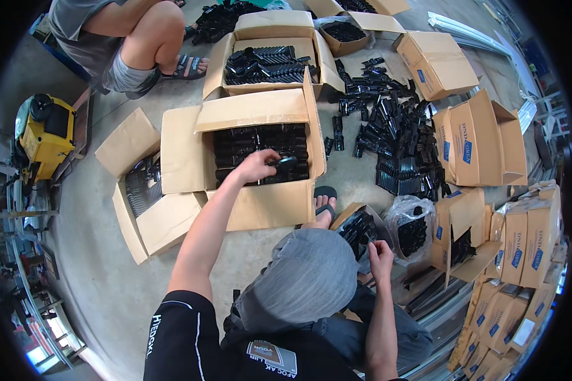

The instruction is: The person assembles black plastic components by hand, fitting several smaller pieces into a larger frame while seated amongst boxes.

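Note:
My left hand [257, 167] reaches into an open cardboard box [260, 206] in front of me. Its fingers are closed on a black plastic part [286, 163], just above neat rows of similar black parts [241, 141]. My right hand [381, 259] is beside my knee, at the near edge of a small box of black parts [358, 230]. Thumb and fingers are pinched together there; whatever they hold is too small to make out.
Loose black parts [394, 127] lie heaped on the floor to the right. Behind stands another filled box [270, 32]; a lower open box [133, 222] is at left. A clear plastic bag [419, 209] and stacked cartons [515, 247] are right. Another person [152, 44] crouches far left.

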The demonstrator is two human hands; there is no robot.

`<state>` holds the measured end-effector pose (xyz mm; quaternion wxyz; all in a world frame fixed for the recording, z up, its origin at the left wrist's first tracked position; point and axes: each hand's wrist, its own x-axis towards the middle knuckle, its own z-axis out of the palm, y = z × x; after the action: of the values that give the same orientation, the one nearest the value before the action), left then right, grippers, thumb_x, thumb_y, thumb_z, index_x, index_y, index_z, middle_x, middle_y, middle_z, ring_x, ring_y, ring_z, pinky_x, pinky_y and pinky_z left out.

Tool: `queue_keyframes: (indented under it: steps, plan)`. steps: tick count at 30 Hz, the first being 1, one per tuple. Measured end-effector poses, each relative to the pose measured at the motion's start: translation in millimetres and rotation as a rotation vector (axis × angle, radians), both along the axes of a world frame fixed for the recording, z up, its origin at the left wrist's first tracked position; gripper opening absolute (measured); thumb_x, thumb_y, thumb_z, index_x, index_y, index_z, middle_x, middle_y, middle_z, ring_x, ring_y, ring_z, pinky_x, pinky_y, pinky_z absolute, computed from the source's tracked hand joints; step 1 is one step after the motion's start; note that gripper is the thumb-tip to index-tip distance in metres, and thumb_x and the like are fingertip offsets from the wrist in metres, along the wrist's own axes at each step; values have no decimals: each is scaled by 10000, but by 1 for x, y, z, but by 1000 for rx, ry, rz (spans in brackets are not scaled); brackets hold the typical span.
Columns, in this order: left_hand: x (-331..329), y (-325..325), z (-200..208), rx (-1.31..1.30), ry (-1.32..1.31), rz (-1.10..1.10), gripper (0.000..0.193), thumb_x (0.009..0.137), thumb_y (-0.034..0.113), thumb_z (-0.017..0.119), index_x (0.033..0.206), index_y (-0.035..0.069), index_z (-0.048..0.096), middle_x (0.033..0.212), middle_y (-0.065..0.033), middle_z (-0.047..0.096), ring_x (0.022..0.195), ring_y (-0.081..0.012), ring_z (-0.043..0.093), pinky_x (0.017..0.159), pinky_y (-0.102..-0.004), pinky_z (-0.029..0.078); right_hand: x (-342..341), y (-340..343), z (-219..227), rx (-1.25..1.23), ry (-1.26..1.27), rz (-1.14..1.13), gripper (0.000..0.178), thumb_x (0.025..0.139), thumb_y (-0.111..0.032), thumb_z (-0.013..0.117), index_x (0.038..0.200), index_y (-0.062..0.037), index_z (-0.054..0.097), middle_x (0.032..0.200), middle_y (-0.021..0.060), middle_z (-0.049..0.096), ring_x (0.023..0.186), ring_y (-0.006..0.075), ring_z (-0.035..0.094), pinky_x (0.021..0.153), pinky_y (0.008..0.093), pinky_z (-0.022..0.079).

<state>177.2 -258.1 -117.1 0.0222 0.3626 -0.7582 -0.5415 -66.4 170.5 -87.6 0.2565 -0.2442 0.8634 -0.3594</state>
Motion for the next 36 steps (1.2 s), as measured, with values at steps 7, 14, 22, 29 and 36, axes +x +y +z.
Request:
queue_keyframes:
  steps: [7,14,22,29,36]
  plan:
    - [-42,14,-6,115,-171,-172,448,818,197,652,1231,25,642,1194,-167,689,1152,-271,637,1002,-342,485,-9,-17,-7,-34,-88,-107,199,943,-173,669,879,14,641,693,5,593,634,68,515,587,263,443]
    - [-9,4,-10,235,-121,-57,357,876,171,637,1200,29,680,1145,-138,707,1080,-225,650,968,-331,488,-1,-24,-22,30,-134,-88,205,951,-189,662,892,7,647,688,7,594,625,67,521,574,264,443]
    - [-9,17,-30,22,-37,500,298,879,203,645,1106,22,712,1016,-151,738,974,-257,701,875,-351,526,1,-14,-42,198,180,-6,225,890,-197,687,976,4,632,849,123,618,806,270,616,728,400,500]
    - [-12,24,-17,-128,-140,448,332,888,274,673,1107,27,712,1018,-158,736,969,-274,702,868,-356,527,18,-13,-45,458,230,129,472,829,-236,702,1190,18,537,1191,264,514,1099,456,563,944,505,482]
    - [-25,43,5,257,331,620,231,978,152,586,1102,-27,665,979,-78,689,858,-146,665,732,-273,569,14,4,-54,449,209,175,504,802,-274,701,1201,-9,544,1115,241,628,1102,426,598,920,502,501]
